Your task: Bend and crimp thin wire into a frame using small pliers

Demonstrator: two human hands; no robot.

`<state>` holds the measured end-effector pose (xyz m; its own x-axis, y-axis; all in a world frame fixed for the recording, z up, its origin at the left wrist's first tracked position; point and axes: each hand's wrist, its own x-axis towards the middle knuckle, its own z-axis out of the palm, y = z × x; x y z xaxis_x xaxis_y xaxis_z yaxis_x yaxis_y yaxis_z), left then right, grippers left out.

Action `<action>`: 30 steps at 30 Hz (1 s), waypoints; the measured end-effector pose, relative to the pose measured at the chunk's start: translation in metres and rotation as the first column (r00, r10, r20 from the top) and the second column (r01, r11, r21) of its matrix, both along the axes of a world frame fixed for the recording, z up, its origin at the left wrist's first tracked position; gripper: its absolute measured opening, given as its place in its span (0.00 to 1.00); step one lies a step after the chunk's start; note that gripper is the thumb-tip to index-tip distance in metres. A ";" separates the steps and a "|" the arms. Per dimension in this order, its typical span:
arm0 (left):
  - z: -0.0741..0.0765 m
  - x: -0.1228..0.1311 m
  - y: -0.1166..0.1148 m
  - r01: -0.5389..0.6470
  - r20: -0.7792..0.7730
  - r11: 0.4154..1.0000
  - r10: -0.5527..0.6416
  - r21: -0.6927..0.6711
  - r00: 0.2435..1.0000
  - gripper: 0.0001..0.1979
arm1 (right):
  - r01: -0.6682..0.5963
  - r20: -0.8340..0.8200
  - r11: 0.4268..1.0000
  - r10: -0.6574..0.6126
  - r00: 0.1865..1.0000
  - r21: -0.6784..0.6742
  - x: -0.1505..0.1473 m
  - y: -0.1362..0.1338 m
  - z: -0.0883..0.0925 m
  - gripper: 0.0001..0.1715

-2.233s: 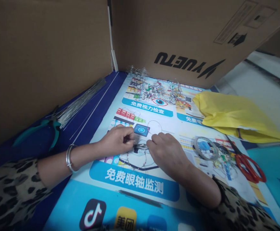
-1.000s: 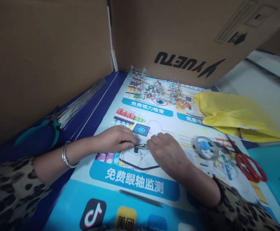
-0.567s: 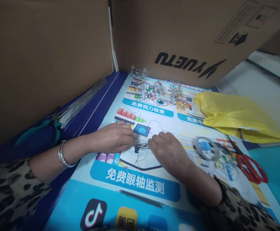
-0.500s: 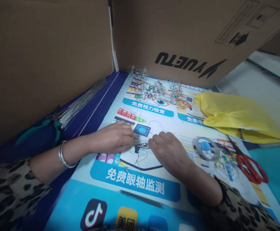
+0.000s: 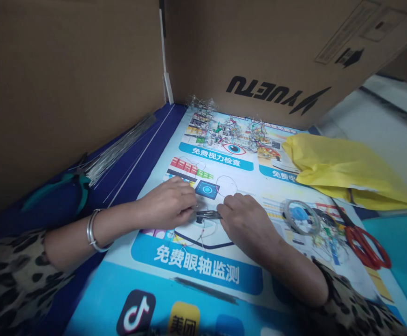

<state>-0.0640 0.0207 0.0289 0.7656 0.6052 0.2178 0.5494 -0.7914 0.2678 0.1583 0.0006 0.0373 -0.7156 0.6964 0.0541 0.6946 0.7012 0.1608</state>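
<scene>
My right hand (image 5: pixel 247 224) is closed around small metal pliers (image 5: pixel 208 214), whose slim jaws point left toward my other hand. Their handles are hidden in my palm. Opposite it, my left hand (image 5: pixel 170 204) is closed in a pinch just beyond the jaw tips, on a thin wire (image 5: pixel 202 232) that is hard to see. The wire curves down below the jaws, with tiny bead-like spots on it. Another thin loop (image 5: pixel 237 184) shows above the pliers, over the printed sheet (image 5: pixel 196 284).
Teal-handled pliers (image 5: pixel 84 186) and a bundle of straight wires (image 5: pixel 115 149) lie left. Wire pieces with coloured bits (image 5: pixel 231 128) are heaped at the back, before a cardboard box (image 5: pixel 259 51). Rightward are a clear tape roll (image 5: pixel 303 218), red scissors (image 5: pixel 367 245) and a yellow bag (image 5: pixel 346 163).
The pliers have turned slightly and more of their jaws shows between my hands. My right hand has shifted a little to the right; my left hand stays almost in place.
</scene>
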 end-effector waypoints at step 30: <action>-0.014 -0.003 0.003 0.053 0.119 0.997 -0.045 -0.064 0.992 0.08 | -0.075 0.002 0.996 0.075 0.997 0.044 0.004 0.003 -0.003 0.07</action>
<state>-0.0667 0.0242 0.0144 0.7663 0.5838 0.2684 0.4718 -0.7948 0.3818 0.1620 0.0039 0.0344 -0.7658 0.6377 0.0831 0.6401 0.7437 0.1927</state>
